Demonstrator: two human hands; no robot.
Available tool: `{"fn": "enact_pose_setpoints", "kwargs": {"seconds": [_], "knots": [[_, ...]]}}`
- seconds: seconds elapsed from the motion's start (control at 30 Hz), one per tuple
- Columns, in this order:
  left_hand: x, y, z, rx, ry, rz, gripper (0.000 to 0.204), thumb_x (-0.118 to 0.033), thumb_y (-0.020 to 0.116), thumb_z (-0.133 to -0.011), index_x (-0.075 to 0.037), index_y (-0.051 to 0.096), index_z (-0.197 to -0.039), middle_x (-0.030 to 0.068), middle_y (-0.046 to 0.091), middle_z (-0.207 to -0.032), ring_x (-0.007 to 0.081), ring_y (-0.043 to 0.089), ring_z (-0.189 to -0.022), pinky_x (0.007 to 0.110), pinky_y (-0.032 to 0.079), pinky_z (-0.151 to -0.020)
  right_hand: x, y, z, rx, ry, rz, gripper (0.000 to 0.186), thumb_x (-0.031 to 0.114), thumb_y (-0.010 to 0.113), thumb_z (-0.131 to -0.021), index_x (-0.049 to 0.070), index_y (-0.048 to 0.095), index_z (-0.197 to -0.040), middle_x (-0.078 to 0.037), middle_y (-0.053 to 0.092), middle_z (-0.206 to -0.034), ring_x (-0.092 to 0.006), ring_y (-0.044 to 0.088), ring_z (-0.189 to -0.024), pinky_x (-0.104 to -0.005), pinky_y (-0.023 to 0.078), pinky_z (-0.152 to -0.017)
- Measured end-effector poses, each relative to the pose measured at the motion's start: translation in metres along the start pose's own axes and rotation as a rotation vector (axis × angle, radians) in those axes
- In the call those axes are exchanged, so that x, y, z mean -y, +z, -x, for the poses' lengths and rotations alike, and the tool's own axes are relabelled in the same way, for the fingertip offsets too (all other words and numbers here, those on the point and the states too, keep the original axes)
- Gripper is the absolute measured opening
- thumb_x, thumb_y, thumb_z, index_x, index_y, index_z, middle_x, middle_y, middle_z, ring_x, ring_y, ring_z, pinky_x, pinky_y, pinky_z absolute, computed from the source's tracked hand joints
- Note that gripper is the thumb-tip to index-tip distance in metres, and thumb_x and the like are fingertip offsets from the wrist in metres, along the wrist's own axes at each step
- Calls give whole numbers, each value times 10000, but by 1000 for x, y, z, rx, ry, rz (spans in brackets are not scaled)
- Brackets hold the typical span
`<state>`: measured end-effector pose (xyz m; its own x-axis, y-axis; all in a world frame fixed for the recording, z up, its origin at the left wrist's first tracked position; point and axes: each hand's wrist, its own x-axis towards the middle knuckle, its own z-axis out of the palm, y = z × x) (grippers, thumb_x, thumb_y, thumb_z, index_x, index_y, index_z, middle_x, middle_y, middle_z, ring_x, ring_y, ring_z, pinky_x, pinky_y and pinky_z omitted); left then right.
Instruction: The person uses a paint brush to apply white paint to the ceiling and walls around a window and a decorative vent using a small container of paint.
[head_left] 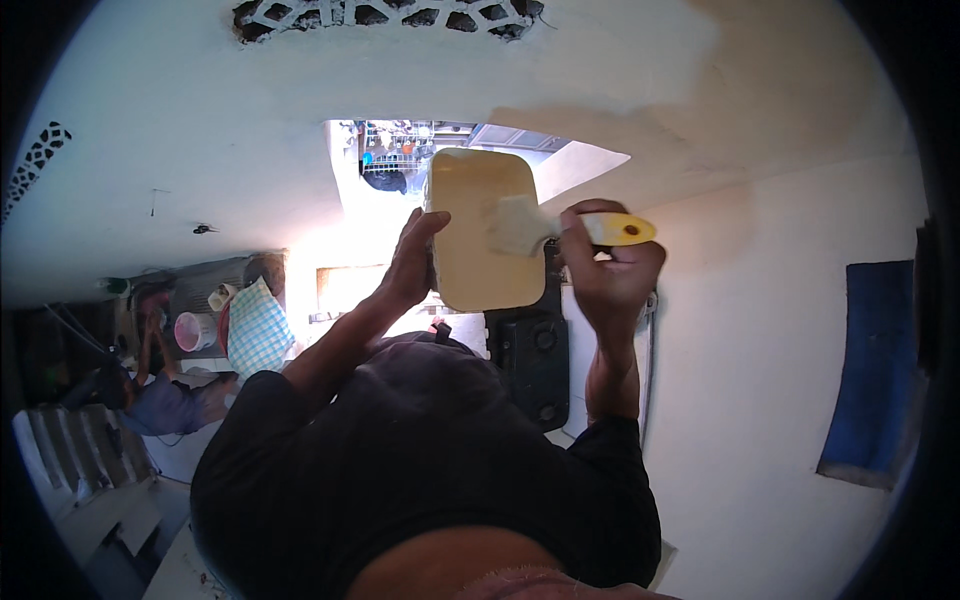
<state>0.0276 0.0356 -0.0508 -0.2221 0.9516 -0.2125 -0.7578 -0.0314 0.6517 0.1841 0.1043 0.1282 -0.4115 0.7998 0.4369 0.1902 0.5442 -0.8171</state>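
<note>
My left hand (410,258) grips the left side of a rounded rectangular tub (437,190), held up in front of my chest. Cream-coloured paint (470,270) appears to fill it, though its depth cannot be made out. In my right hand (612,268) is a flat paintbrush (628,230) with a yellow-and-white handle, fingers closed around it. Its pale, slightly blurred bristles point left over the tub; whether they touch the paint I cannot tell. Ahead, the wall (600,60) is off-white, with a darker beige patch (790,90) toward the upper right.
A bright opening (585,165) in the wall shows a wire rack (400,145) beyond. Below the tub is a black stove-like appliance (530,370). Left, another person (180,400) works near a pink-and-white bucket (195,332) and checked cloth (262,325). A blue cloth (868,370) hangs right.
</note>
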Motion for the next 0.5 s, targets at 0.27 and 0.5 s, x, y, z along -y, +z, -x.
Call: {"fn": "enact_pose_setpoints", "kwargs": {"seconds": [0.27, 0.5], "knots": [[-11, 5, 1, -2, -45, 25, 542, -416, 513, -887, -1, 410, -1221, 161, 547, -1068, 240, 635, -945, 372, 561, -787, -7, 18, 27, 226, 256, -160, 136, 102, 687, -878, -29, 687, -914, -74, 686, -680, -116, 671, -572, -243, 561, -551], [-15, -1, 4, 87, -52, 33, 496, -398, 495, -901, 10, 464, -1181, 151, 579, -1030, 220, 634, -941, 358, 559, -791, -7, -10, 17, -20, 365, -193, 96, 60, 671, -875, -25, 686, -916, -63, 661, -646, -94, 629, -537, -218, 507, -500]]}}
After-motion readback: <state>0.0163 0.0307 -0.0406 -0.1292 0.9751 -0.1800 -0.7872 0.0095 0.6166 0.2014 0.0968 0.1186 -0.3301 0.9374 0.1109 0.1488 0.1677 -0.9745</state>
